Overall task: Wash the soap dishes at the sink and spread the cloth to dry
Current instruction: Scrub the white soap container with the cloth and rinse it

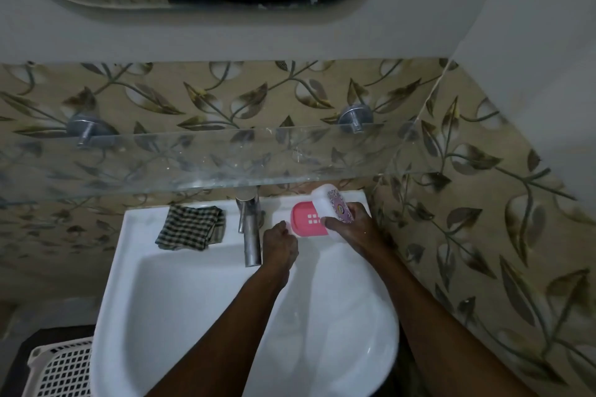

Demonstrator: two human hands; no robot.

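Head view, looking down at a white sink [206, 293]. A tap [250, 235] stands at the middle of its back ledge. Right of the tap, a pink soap dish [304, 222] rests on the ledge. The right hand [350, 222] grips a white dish [325, 200] with a patterned packet, tilted up over the pink one. The left hand [280, 245], fingers curled, touches the pink dish's near edge just beside the tap. Left of the tap lies a folded checked cloth [190, 227].

The dishes look like light, stiff plastic, probably slippery once wet; holding them by the long rims seems safest. The cloth looks soft and limp, best lifted by its corners.
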